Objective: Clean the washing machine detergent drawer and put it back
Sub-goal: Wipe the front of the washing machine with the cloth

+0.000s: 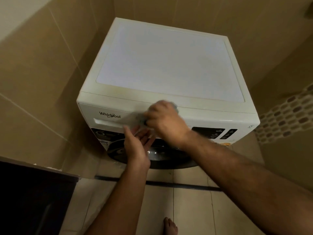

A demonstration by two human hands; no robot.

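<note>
Although the head view is blurred around the hands, the detergent drawer [108,118] can be seen in the upper left of the washing machine [169,102] front, pushed fully in, with its recessed grip below the brand name. The right hand [165,122] is curled round something grey and soft-looking, maybe a cloth [141,120], held against the panel at the right end of the drawer; what it is exactly I cannot tell. The left hand [137,144] is just under the drawer with fingers straight and relaxed, holding nothing.

I judge the drawer to be light, stiff plastic, probably slippery if wet with detergent. The best place to take hold seems the recessed grip, pulling straight out, with the other hand supporting it from below.
</note>
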